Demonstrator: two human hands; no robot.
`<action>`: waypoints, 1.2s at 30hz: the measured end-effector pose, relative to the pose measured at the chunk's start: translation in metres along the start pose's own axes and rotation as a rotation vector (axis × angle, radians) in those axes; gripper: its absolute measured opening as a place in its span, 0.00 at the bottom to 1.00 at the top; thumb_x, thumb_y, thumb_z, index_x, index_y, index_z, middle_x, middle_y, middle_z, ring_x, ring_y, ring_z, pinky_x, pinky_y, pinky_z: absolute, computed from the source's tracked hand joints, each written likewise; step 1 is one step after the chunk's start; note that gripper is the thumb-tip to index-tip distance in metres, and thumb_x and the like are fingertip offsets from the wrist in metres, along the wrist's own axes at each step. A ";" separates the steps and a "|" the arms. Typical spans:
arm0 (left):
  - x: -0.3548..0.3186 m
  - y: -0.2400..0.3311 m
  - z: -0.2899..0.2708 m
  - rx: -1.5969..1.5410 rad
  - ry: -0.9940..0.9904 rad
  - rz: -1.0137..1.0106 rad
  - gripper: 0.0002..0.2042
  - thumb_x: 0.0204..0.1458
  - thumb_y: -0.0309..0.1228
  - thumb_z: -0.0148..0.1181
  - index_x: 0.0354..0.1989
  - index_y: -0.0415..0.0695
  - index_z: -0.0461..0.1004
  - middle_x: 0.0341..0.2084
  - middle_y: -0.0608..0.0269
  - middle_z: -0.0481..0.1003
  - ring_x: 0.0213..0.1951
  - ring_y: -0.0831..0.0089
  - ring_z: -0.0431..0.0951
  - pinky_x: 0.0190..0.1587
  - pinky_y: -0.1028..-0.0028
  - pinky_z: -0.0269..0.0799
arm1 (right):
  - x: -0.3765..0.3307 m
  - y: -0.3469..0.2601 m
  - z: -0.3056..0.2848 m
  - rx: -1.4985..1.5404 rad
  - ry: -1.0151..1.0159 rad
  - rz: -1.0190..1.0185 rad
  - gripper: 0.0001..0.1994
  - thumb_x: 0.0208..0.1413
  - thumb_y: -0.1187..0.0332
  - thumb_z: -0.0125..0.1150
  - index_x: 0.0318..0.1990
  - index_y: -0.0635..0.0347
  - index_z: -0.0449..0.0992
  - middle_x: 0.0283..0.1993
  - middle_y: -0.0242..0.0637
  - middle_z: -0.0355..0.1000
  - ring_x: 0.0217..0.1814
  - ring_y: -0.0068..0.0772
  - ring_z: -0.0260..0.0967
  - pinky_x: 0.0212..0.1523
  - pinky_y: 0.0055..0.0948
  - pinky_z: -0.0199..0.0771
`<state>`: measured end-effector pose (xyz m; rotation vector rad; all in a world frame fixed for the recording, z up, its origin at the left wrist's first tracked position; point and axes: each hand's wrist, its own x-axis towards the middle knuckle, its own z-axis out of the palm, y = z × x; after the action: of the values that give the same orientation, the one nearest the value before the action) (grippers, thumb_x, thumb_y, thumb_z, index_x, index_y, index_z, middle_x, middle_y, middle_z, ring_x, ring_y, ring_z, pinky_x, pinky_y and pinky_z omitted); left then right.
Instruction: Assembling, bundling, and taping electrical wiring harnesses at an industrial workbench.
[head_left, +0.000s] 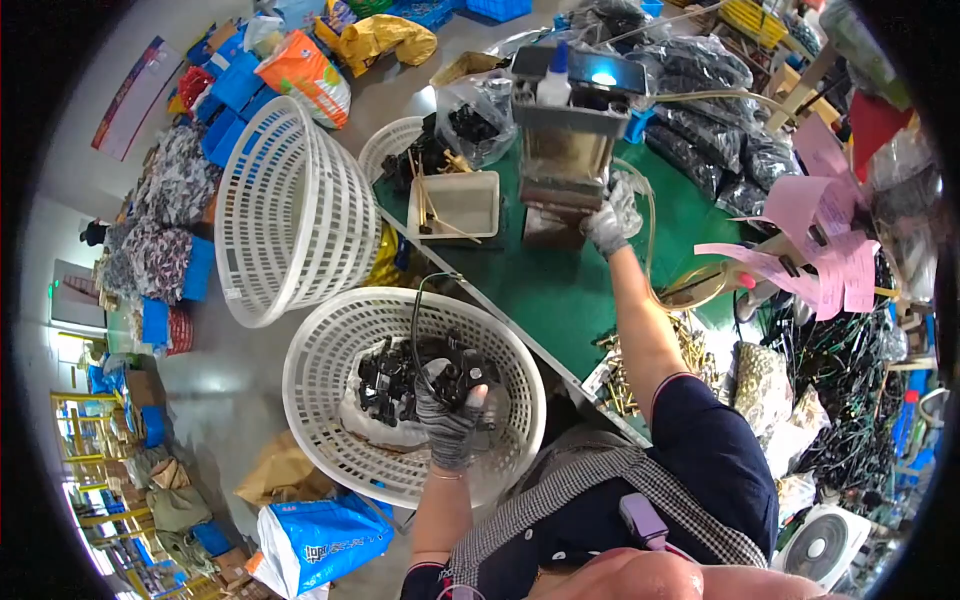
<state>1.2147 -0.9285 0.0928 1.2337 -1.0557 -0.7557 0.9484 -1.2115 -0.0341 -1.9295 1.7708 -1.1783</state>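
I see the left hand clasping a black part inside the basket, likely against spills; the right hand's grip I cannot tell.

At far left, a tall white slatted basket stands tilted; beyond it lie an orange-and-white sack and a crumpled yellow sack. A blue-and-white sack rests on the floor at near left. Pink paper sheets hang at right, with a white boxed fan at near right.
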 end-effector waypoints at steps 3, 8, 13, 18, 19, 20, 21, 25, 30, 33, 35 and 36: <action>0.006 0.003 -0.006 -0.031 -0.004 -0.105 0.27 0.38 0.26 0.67 0.47 0.41 0.60 0.44 0.57 0.66 0.45 0.66 0.71 0.49 0.69 0.67 | -0.012 0.040 -0.009 -0.347 0.088 -0.196 0.31 0.31 0.68 0.65 0.50 0.62 0.67 0.40 0.48 0.71 0.43 0.50 0.68 0.48 0.37 0.67; 0.016 -0.001 -0.028 -0.103 -0.010 0.009 0.28 0.38 0.25 0.67 0.49 0.40 0.60 0.42 0.58 0.68 0.43 0.68 0.72 0.47 0.71 0.68 | -0.019 0.096 -0.052 0.217 -0.395 -0.448 0.14 0.44 0.74 0.52 0.42 0.61 0.72 0.39 0.48 0.71 0.44 0.51 0.67 0.48 0.38 0.65; 0.000 -0.005 -0.051 -0.180 0.030 -0.033 0.28 0.38 0.27 0.68 0.49 0.39 0.61 0.39 0.60 0.71 0.40 0.71 0.72 0.45 0.73 0.69 | -0.071 0.064 -0.041 0.535 -0.328 0.461 0.16 0.48 0.76 0.54 0.47 0.64 0.69 0.50 0.41 0.68 0.49 0.33 0.65 0.46 0.29 0.66; 0.000 -0.007 -0.048 -0.065 -0.069 0.069 0.26 0.39 0.28 0.67 0.47 0.42 0.61 0.39 0.61 0.70 0.41 0.73 0.73 0.45 0.74 0.70 | -0.152 0.078 -0.075 0.053 -0.477 0.480 0.19 0.45 0.76 0.58 0.48 0.63 0.69 0.46 0.35 0.70 0.44 0.26 0.64 0.44 0.25 0.66; 0.000 -0.006 -0.052 -0.027 -0.082 0.117 0.26 0.39 0.29 0.68 0.47 0.41 0.62 0.38 0.62 0.71 0.40 0.74 0.73 0.44 0.75 0.70 | -0.174 0.059 -0.080 0.178 -0.538 0.569 0.19 0.45 0.75 0.58 0.48 0.63 0.69 0.43 0.35 0.71 0.41 0.26 0.65 0.43 0.25 0.66; 0.000 -0.002 -0.055 0.005 -0.095 0.168 0.25 0.39 0.29 0.68 0.46 0.41 0.62 0.37 0.63 0.71 0.38 0.75 0.73 0.43 0.76 0.70 | -0.190 0.049 -0.090 0.105 -0.606 0.557 0.18 0.45 0.74 0.58 0.47 0.63 0.69 0.41 0.35 0.72 0.40 0.26 0.66 0.43 0.24 0.67; 0.002 -0.001 -0.054 0.002 -0.084 0.163 0.25 0.39 0.29 0.68 0.46 0.41 0.62 0.37 0.63 0.71 0.38 0.75 0.73 0.43 0.76 0.70 | -0.206 0.047 -0.103 0.029 -0.665 0.547 0.18 0.45 0.74 0.58 0.47 0.63 0.69 0.39 0.34 0.72 0.39 0.25 0.66 0.42 0.24 0.67; 0.003 -0.001 -0.052 -0.111 -0.157 0.163 0.22 0.40 0.29 0.68 0.42 0.42 0.64 0.31 0.67 0.72 0.34 0.77 0.73 0.39 0.78 0.70 | -0.261 0.005 -0.135 -0.123 -0.818 0.574 0.16 0.46 0.71 0.59 0.44 0.63 0.70 0.37 0.33 0.72 0.38 0.22 0.66 0.41 0.23 0.68; 0.024 -0.009 -0.042 -0.089 -0.212 0.183 0.20 0.40 0.29 0.67 0.40 0.44 0.64 0.29 0.65 0.73 0.31 0.77 0.73 0.36 0.77 0.71 | -0.292 0.041 -0.180 -0.039 -0.800 0.578 0.18 0.46 0.66 0.59 0.45 0.63 0.70 0.38 0.36 0.73 0.40 0.26 0.68 0.43 0.26 0.69; 0.029 -0.021 -0.040 -0.205 -0.203 0.224 0.21 0.41 0.31 0.67 0.42 0.41 0.66 0.33 0.65 0.74 0.34 0.75 0.74 0.40 0.75 0.71 | -0.292 0.049 -0.192 -0.142 -0.824 0.521 0.18 0.47 0.66 0.59 0.45 0.64 0.70 0.38 0.37 0.73 0.41 0.28 0.68 0.43 0.26 0.69; 0.025 -0.026 -0.050 -0.169 -0.159 0.234 0.20 0.41 0.31 0.66 0.42 0.41 0.66 0.32 0.64 0.74 0.34 0.75 0.75 0.40 0.75 0.71 | -0.296 0.043 -0.195 -0.185 -0.839 0.487 0.17 0.47 0.67 0.58 0.45 0.64 0.70 0.38 0.38 0.73 0.41 0.29 0.68 0.44 0.25 0.69; 0.024 -0.028 -0.053 -0.147 -0.137 0.260 0.20 0.41 0.30 0.66 0.42 0.41 0.66 0.32 0.64 0.74 0.33 0.75 0.75 0.39 0.75 0.72 | -0.298 0.038 -0.194 -0.194 -0.848 0.482 0.17 0.47 0.67 0.58 0.45 0.64 0.70 0.38 0.38 0.73 0.41 0.29 0.68 0.44 0.25 0.69</action>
<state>1.2753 -0.9367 0.0706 0.9090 -1.2232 -0.7096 0.8076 -0.8828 -0.0492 -1.5744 1.7063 0.0030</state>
